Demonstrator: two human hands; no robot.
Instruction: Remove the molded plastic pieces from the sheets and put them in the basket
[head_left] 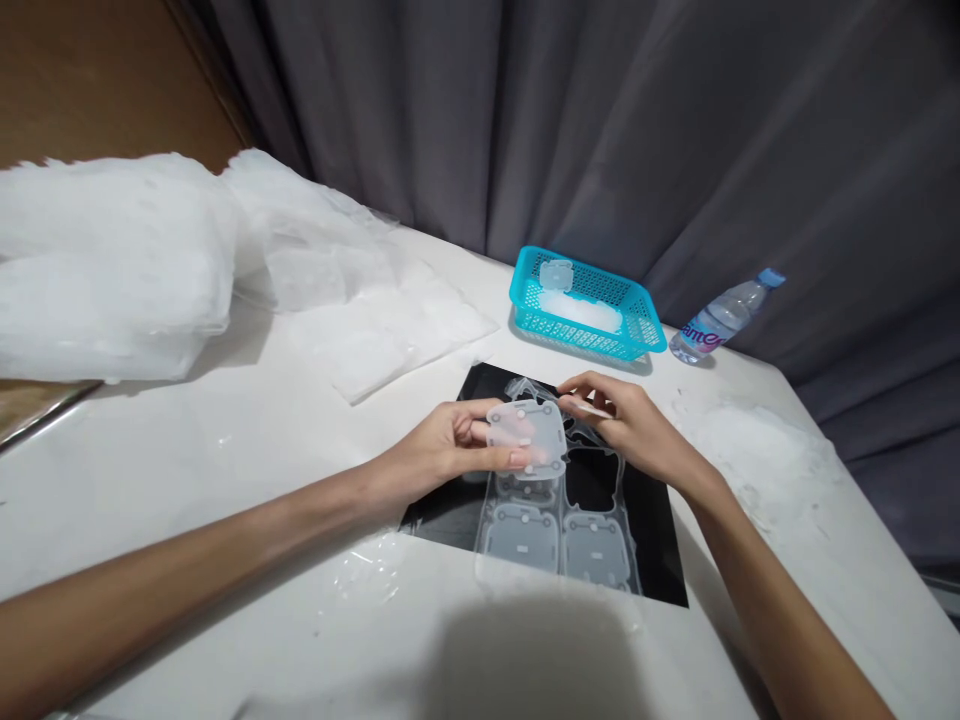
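Note:
My left hand (476, 440) pinches a translucent rounded-square plastic piece (529, 438) between thumb and fingers, raised above a black sheet (654, 540). To its right, my right hand (611, 410) is closed around a thin pale strip or edge (586, 406); its exact kind is hard to make out. Beneath both hands a clear plastic sheet (555, 535) lies on the black one. Two similar pieces sit in its lower part, and another shows partly under my left hand. An open cut-out in it shows black. The far part of the sheet is crumpled and partly covered by my right hand.
A turquoise basket (585, 345) with translucent pieces in it stands behind the black sheet. Right of it is a water bottle (712, 318). Large white plastic bags (112, 265) fill the left rear of the white table (247, 600). Clear plastic scraps (757, 455) lie at right.

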